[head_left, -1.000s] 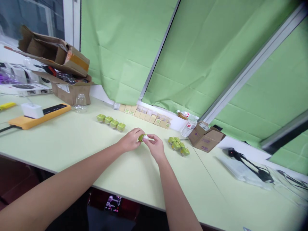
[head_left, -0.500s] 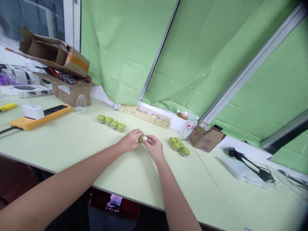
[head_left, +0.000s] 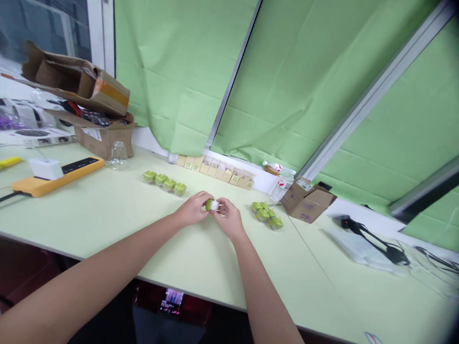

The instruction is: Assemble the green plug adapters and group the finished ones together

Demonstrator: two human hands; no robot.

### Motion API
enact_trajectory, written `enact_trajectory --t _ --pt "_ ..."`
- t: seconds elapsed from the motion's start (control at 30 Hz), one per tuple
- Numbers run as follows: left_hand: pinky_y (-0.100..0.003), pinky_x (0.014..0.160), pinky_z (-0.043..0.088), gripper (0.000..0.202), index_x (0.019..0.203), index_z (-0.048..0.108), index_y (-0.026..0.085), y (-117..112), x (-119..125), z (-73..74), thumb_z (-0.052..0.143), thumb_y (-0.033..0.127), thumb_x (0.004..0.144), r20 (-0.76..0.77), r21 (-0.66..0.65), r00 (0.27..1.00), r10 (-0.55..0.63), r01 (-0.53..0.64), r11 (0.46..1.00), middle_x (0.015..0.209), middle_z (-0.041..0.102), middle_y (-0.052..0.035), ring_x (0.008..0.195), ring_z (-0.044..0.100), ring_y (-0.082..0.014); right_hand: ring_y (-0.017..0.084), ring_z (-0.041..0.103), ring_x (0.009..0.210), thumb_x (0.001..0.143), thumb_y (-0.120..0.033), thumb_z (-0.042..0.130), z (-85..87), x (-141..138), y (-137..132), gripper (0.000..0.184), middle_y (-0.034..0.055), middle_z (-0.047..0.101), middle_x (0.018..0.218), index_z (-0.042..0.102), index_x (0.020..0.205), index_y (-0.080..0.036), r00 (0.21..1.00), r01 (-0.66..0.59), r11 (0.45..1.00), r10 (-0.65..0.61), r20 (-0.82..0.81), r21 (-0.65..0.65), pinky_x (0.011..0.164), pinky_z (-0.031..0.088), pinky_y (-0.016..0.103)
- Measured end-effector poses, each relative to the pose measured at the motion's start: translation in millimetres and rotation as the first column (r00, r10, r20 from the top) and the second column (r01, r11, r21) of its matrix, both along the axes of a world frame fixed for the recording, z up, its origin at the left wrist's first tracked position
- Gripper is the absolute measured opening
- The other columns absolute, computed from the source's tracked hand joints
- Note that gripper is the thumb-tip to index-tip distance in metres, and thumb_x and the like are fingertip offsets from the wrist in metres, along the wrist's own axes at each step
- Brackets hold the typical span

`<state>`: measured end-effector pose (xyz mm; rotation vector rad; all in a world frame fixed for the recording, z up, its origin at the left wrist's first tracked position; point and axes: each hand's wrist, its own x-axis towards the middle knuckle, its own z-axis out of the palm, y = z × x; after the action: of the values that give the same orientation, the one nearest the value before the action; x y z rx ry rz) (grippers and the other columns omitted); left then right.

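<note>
Over the middle of the table, both hands meet at a small green-and-white piece [head_left: 214,205]. My left hand [head_left: 194,209] pinches its green end between thumb and fingers. At the white end, the fingertips and thumb of my right hand [head_left: 229,220] are curled against it. To the left stands a row of several small clear cups with green tops [head_left: 164,182]. A cluster of similar green-topped cups [head_left: 264,215] sits to the right of my right hand.
Small open cardboard boxes [head_left: 215,170] line the back edge. Plastic bottles [head_left: 280,188] and a brown carton [head_left: 306,200] stand at the right rear. An orange power strip [head_left: 68,176], a clear jar [head_left: 118,155] and larger cartons [head_left: 102,139] occupy the left. A black cable [head_left: 380,243] lies right.
My right hand's fingers have shifted on the piece, and more of its white end now shows. My left hand keeps its hold on the green end. The view has turned slightly.
</note>
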<state>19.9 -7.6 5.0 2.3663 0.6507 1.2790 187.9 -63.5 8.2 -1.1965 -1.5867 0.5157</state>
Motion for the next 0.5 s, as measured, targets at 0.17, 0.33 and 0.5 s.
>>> enact_trajectory --t 0.17,0.33,0.5 --pt "-0.039 0.096 0.043 0.043 0.113 0.063 0.020 -0.2 -0.6 4.1 0.062 0.012 0.071 0.041 -0.012 0.999 -0.031 0.032 0.999 0.111 0.063 -0.0080 0.108 0.054 -0.0249 0.017 0.067 0.082 0.070 -0.028 0.074 -3.1 -0.2 3.4 0.033 0.0030 0.067 0.096 0.058 0.099 -0.022 0.991 0.002 1.000 -0.003 -0.131 -0.006 0.076 0.057 0.030" --pt "-0.041 0.095 0.045 0.061 0.131 0.053 0.022 7.1 0.8 5.4 0.069 0.025 0.072 0.292 -0.457 0.956 -0.012 0.151 0.877 0.128 0.057 -0.0119 0.116 0.054 -0.0263 0.018 0.068 0.084 0.071 -0.030 0.075 1.5 -3.8 1.4 0.036 0.0045 0.068 0.098 0.057 0.101 -0.021 0.982 0.022 1.000 -0.019 -0.186 0.013 0.080 0.057 0.033" --pt "-0.040 0.094 0.047 0.046 0.111 0.066 0.014 9.5 4.1 9.1 0.073 0.043 0.076 0.470 -0.656 0.879 -0.082 0.410 0.634 0.106 0.066 -0.0108 0.099 0.062 -0.0230 0.018 0.069 0.084 0.073 -0.031 0.074 6.5 -8.5 -3.6 0.034 0.0051 0.067 0.098 0.058 0.102 -0.021 0.988 0.024 0.998 -0.015 -0.154 0.057 0.079 0.058 0.034"
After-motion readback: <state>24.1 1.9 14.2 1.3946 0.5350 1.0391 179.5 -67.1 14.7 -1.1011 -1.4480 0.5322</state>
